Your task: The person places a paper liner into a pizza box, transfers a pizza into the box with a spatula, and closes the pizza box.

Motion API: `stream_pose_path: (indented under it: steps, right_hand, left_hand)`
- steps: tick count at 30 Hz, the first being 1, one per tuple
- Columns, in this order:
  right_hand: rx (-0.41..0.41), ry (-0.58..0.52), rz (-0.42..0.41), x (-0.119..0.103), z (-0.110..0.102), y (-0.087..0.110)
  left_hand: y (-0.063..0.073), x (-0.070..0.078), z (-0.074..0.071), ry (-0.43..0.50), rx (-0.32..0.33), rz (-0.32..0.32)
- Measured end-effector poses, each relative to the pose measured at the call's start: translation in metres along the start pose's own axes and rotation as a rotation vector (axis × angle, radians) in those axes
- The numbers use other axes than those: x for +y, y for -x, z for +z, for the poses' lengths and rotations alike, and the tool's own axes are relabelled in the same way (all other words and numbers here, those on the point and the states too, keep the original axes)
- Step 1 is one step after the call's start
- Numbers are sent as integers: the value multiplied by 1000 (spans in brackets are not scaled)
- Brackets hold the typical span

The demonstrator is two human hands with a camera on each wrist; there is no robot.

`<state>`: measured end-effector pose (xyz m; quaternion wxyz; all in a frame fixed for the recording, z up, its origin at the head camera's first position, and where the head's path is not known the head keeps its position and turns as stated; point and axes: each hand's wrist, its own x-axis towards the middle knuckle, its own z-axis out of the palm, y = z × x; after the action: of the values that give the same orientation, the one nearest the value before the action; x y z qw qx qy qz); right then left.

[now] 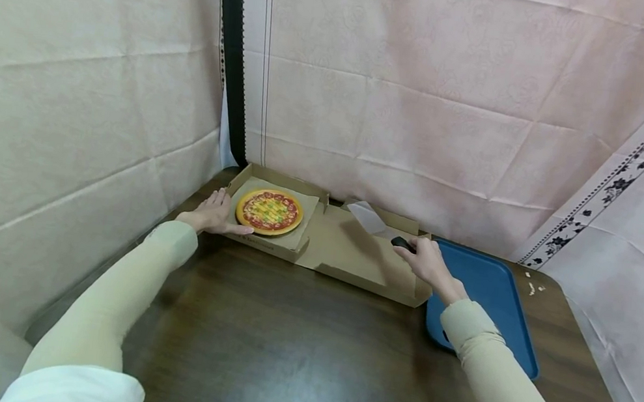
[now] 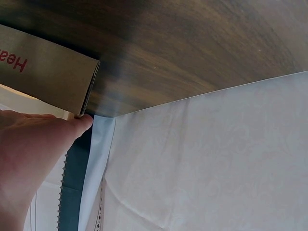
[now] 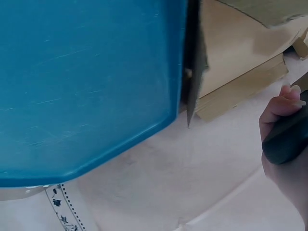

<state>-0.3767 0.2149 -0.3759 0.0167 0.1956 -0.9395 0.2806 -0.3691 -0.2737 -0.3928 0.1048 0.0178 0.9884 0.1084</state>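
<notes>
Pizza (image 1: 270,212), probably light, stiff and best lifted by its underside, lies on paper (image 1: 309,209) in the box (image 1: 284,250), whose corner the left hand (image 1: 212,213) touches with straight fingers, while the right hand (image 1: 430,263) grips a black-handled server (image 1: 367,217).

- We see the counter (image 1: 284,334), pale cloth (image 1: 398,91) rising behind its far edge.
- Near its far left corner lies an open cardboard box (image 1: 270,246), a pizza (image 1: 270,212) on a paper sheet (image 1: 311,208) in its left half.
- Our left hand (image 1: 213,214) rests at the box's left end, thumb along the near wall.
- Above the box's right half, our right hand (image 1: 427,261) grips a server (image 1: 366,217) by its black handle (image 1: 402,243).
- Toward the counter's right edge we have a blue tray (image 1: 483,290), then some white scraps (image 1: 532,288).
</notes>
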Motion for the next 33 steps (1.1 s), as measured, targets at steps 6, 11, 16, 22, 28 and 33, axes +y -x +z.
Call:
stream_pose_path:
  steps: [6, 11, 16, 22, 28, 33]
  right_hand:
    - [29, 19, -4, 7, -3, 4]
    - [34, 17, 22, 14, -6, 7]
    - [50, 26, 40, 22, -8, 10]
    - [59, 28, 73, 29, -11, 17]
    - [77, 27, 86, 39, -14, 24]
    - [113, 47, 82, 48, -18, 31]
  left_hand:
    - [-1, 0, 1, -5, -2, -3]
    - [-2, 1, 2, -1, -7, -8]
    - [-4, 1, 2, -3, -6, -11]
    - [-3, 0, 1, -3, -8, -15]
    - [-2, 1, 1, -3, -10, -12]
    - [-1, 2, 0, -4, -12, -13]
